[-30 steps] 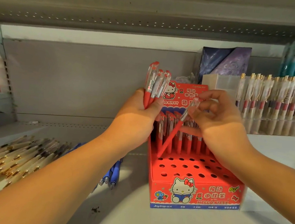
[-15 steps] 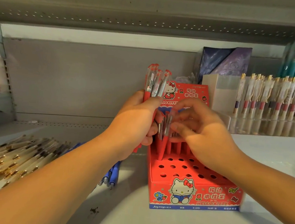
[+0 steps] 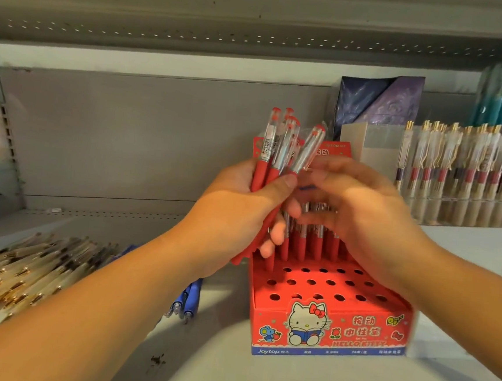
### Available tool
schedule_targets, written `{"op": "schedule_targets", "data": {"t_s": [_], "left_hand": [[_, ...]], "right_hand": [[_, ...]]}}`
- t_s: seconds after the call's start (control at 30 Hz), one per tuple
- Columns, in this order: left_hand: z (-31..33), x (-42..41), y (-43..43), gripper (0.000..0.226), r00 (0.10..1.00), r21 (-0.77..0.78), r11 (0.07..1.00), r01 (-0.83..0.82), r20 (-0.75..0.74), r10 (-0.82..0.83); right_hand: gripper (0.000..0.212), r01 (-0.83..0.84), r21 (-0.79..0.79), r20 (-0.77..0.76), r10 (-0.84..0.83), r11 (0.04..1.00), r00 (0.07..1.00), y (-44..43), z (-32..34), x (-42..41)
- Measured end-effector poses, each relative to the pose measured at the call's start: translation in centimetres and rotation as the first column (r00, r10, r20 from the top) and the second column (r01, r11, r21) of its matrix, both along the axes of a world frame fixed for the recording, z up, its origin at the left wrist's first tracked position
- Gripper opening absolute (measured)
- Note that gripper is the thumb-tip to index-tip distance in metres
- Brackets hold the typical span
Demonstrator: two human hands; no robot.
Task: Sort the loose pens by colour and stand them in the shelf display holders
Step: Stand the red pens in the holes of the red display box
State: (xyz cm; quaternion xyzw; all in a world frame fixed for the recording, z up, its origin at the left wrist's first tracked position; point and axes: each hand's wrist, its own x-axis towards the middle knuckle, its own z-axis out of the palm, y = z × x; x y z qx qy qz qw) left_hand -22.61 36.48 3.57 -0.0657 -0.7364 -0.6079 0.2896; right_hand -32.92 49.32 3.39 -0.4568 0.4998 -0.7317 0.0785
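While bunched together, red pens (image 3: 267, 149) show clear upper barrels.

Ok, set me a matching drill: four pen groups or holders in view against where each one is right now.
1. bundle of red-grip clear-barrel pens
2. blue plastic pens
3. loose cream pens with gold clips
4. red cardboard holder with round holes

A. heaped at far left of the white shelf
B. gripped in the left hand
C. standing upright at shelf centre
D. lying flat beneath the left forearm

Pairs: 1-B, 2-D, 3-A, 4-C
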Motion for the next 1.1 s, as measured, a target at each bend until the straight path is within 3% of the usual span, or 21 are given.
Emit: {"op": "schedule_targets", "data": {"t_s": [0.1, 0.2, 0.33, 0.47, 0.57, 0.67, 0.77, 0.93, 1.1], "left_hand": [[-0.2, 0.1, 0.2, 0.007, 0.998, -0.07, 0.997, 0.019, 0.055, -0.015], [-0.4, 0.0, 0.3, 0.006, 0.996, -0.178, 0.984, -0.003, 0.082, 0.018], [-0.3, 0.0, 0.1, 0.008, 0.994, -0.174, 0.984, -0.039, 0.092, 0.056], [-0.2, -0.2, -0.4, 0.013, 0.99, -0.148, 0.98, -0.136, 0.025, 0.141], [-0.1, -0.3, -0.9, 0.013, 0.955, -0.21, 0.932, -0.295, -0.042, 0.293], [0.2, -0.3, -1.2, 0.014, 0.928, -0.182, 0.911, -0.371, -0.111, 0.355], [0.6, -0.4, -1.3, 0.014, 0.928, -0.121, 0.923, -0.366, -0.126, 0.351], [0.5, -0.2, -1.0, 0.014, 0.958, -0.087, 0.957, -0.277, -0.104, 0.268], [0.4, -0.3, -0.8, 0.019, 0.987, 0.053, 0.987, -0.148, -0.054, 0.151]], "right_hand": [[0.019, -0.077, -0.046, 0.08, 0.08, 0.996, 0.994, 0.7, 0.8, -0.2], [0.006, -0.059, -0.026, 0.112, 0.062, 0.998, 0.992, 0.8, 0.7, -0.8], [0.009, -0.078, -0.044, 0.189, 0.085, 0.996, 0.978, 1.2, 0.9, -1.5], [0.013, -0.058, -0.122, 0.261, 0.089, 0.991, 0.961, 1.5, 1.4, -1.9], [0.011, 0.005, -0.173, 0.289, 0.046, 0.985, 0.956, 1.6, 1.7, -1.8], [0.013, 0.122, -0.158, 0.209, -0.088, 0.98, 0.974, 1.4, 1.6, -1.6], [0.027, 0.212, -0.101, 0.038, -0.209, 0.972, 0.977, 1.0, 0.9, -1.4], [0.037, 0.237, -0.058, -0.231, -0.244, 0.97, 0.942, 0.7, -0.2, -1.3], [0.041, 0.244, -0.034, -0.277, -0.243, 0.969, 0.93, 0.5, -0.5, -1.5]]}}
